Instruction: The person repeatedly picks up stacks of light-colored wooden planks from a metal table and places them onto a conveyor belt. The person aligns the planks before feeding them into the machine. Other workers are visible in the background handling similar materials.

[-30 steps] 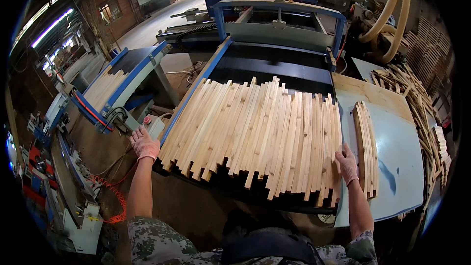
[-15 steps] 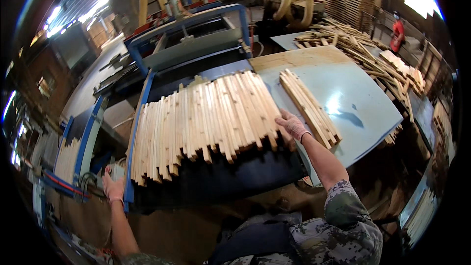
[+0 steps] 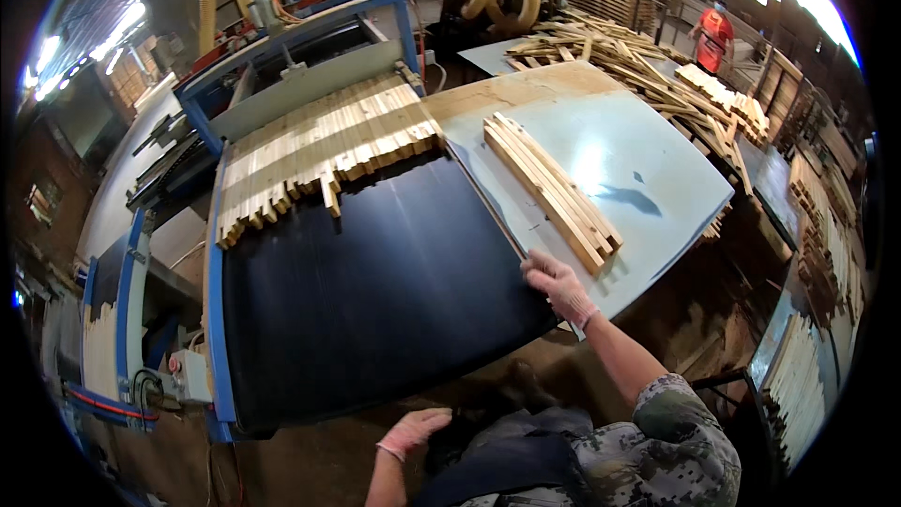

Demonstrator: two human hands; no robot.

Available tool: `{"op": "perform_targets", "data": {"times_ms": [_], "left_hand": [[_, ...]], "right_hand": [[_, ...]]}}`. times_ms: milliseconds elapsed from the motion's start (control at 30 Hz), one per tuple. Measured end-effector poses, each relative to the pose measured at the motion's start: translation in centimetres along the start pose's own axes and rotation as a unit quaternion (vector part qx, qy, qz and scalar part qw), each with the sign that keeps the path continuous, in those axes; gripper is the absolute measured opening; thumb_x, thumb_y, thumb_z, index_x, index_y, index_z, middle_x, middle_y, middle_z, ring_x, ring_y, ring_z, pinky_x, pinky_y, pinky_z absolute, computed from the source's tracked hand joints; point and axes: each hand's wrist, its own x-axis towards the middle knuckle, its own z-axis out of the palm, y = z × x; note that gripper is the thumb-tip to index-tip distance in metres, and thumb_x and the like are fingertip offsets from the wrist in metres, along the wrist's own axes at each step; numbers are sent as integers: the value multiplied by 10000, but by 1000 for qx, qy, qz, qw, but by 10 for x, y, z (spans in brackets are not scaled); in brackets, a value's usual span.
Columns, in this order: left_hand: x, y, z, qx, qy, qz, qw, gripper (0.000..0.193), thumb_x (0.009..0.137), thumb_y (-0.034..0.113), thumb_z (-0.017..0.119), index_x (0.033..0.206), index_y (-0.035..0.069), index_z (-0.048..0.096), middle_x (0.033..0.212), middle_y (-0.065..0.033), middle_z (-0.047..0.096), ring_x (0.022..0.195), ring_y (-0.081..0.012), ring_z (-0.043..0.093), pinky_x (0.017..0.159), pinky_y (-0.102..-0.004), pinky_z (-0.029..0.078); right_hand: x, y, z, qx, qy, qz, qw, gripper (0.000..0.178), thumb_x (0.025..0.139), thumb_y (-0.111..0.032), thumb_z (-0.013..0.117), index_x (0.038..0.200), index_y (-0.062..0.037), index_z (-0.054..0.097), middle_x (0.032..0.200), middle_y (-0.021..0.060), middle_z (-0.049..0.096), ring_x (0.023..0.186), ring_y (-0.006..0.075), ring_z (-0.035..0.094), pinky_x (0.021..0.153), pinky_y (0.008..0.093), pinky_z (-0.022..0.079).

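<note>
My right hand (image 3: 560, 289), in a thin pinkish glove, is at the right edge of a black conveyor belt (image 3: 385, 291). Its fingers are curled and slightly blurred, and I see nothing held in them. Low in front of my body, my left hand (image 3: 418, 430) is gloved too; its fingers are stretched out and empty. A row of light wooden strips (image 3: 328, 145) lies side by side at the far end of the belt, by the blue-framed machine (image 3: 300, 47). One strip juts out toward me. Several loose strips (image 3: 554, 192) rest on the pale sheet-topped table beside my right hand.
The pale table (image 3: 657, 160) adjoins the belt on the right. A grey control box (image 3: 190, 376) with a red button is at the belt's left. Beyond the table is a jumbled wood pile (image 3: 638, 75); a person in red (image 3: 713, 38) stands behind it.
The wooden strips have moved away from me along the belt to the machine. My left hand has left the control box and come toward my body. My right hand has left the strips' side.
</note>
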Motion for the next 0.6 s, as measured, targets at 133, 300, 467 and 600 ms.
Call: {"op": "perform_targets", "data": {"times_ms": [133, 300, 467, 600], "left_hand": [[81, -57, 20, 128, 92, -106, 982, 713, 1003, 461, 746, 1530, -4, 626, 1560, -132, 640, 1458, -290, 561, 1220, -358, 397], [150, -189, -3, 118, 84, -224, 964, 643, 1053, 497, 631, 1522, 57, 625, 1547, -117, 615, 1458, -288, 538, 1182, -388, 403], [195, -148, 7, 289, 37, -241, 926, 595, 1073, 519, 562, 1473, 87, 647, 1468, -98, 640, 1402, -284, 563, 1127, -412, 425], [222, -124, 63, 385, -20, -249, 888, 570, 1089, 536, 507, 1435, 112, 664, 1404, -83, 660, 1357, -281, 583, 1084, -430, 442]], "right_hand": [[-105, 4, -20, 115, -91, 166, 975, 613, 1077, -235, 719, 1603, 7, 518, 1358, 152, 725, 1134, 205, 702, 1000, 340, 567], [-199, 72, -51, -123, -40, 385, 914, 661, 1065, -394, 680, 1615, -55, 540, 1428, 144, 715, 1262, 231, 678, 1072, 369, 561], [-314, 209, -133, -248, 216, 439, 836, 610, 935, -455, 673, 1406, -70, 711, 1408, 209, 711, 1313, 374, 665, 1112, 454, 512], [-486, 361, -187, -309, 233, 470, 793, 317, 959, -302, 625, 1156, -113, 787, 1137, 247, 760, 1166, 447, 712, 953, 523, 573]]}}
